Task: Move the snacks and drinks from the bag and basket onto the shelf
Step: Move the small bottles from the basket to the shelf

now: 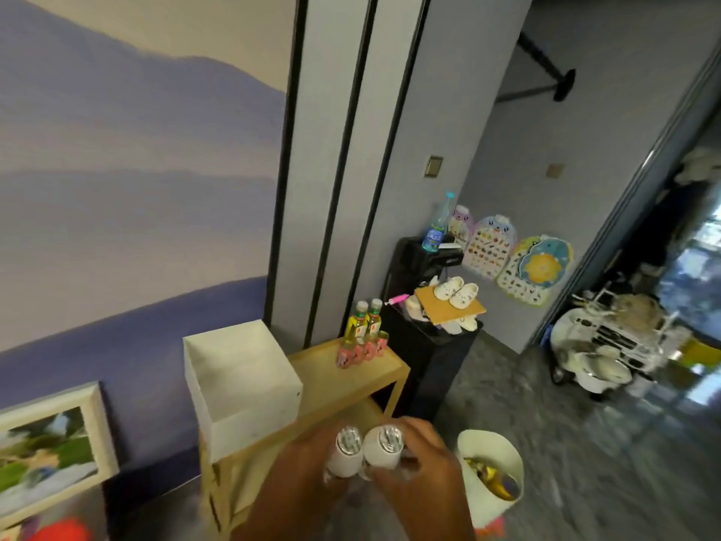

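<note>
My left hand [300,474] and right hand [421,466] each grip a white bottle [347,454] low centre; I should stand both upright beside the drinks [363,337] on the shelf [335,380].

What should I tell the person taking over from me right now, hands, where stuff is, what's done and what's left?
Left hand grips one white bottle; right hand grips the other white bottle. Both are held side by side in front of the wooden shelf, not yet set down.
Done: two yellow bottles and some pink bottles stand at the far end of the shelf top, beyond the white box.
Left: put down these two bottles, then empty the white basket on the floor to the right, which holds shiny packets. The bag is not clearly in view.
</note>
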